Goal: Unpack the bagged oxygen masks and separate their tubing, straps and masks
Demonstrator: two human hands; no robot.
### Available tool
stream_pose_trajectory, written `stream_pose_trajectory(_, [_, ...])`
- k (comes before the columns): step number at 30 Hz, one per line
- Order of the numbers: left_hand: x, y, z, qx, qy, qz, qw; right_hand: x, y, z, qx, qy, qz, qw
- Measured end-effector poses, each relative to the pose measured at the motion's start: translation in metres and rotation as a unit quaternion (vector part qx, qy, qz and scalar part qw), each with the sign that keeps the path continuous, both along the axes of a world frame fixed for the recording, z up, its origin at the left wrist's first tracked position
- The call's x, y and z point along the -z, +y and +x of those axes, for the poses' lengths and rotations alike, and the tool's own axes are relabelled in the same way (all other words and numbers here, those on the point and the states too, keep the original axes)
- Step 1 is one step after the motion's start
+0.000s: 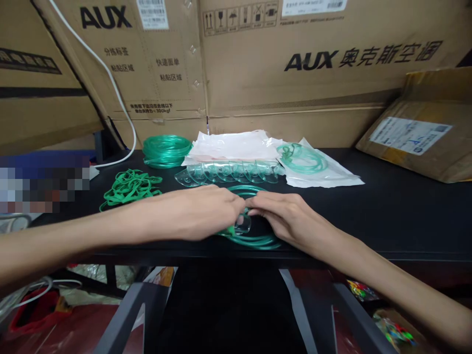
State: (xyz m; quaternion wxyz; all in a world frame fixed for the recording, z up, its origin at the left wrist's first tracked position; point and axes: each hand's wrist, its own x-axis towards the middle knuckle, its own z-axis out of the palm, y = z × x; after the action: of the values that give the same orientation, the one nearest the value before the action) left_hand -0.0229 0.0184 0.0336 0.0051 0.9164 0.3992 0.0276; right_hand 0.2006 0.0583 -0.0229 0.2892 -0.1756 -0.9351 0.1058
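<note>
"Where's the clear plastic piece (244,226)?"
"One, between the left hand (210,210) and right hand (282,210), fingers curled close together; what they pinch, I can't tell."
"Green coils?"
"Three: one tubing coil (260,242) beneath the hands, one thick coil (167,150) beyond the left, one bagged coil (304,160) beyond the right."

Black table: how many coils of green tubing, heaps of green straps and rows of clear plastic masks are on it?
Green tubing coils: 3 (back coil, packet coil, front coil)
Heap of green straps: 1
Row of clear plastic masks: 1
Total: 5
</note>
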Motion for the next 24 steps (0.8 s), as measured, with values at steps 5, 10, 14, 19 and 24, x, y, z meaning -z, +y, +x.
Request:
stream_pose_trajectory(5, [0.015, -0.026, 0.007, 0.000, 0.107, 0.157, 0.982, 0.000, -0.002, -0.002, -0.003, -0.006, -0.013, 1.000])
stream_pose_trajectory(10, [0.025, -0.032, 0.020, -0.073, 0.071, 0.229, 0.968, 0.002, -0.001, -0.003, -0.003, -0.006, -0.020, 1.000])
stream_pose_trajectory(14, [0.028, -0.036, 0.023, -0.101, 0.059, 0.247, 0.962, 0.000, -0.005, -0.005, 0.001, -0.001, -0.025, 1.000])
stream_pose_trajectory(19, [0.030, -0.038, 0.019, -0.097, 0.042, 0.269, 0.957, -0.007, -0.010, -0.003, 0.040, -0.001, -0.054, 0.998])
stream_pose_trajectory(24, [0.017, -0.042, 0.006, -0.158, -0.011, 0.255, 0.954, -0.016, -0.007, 0.000, 0.102, -0.068, -0.154, 0.980])
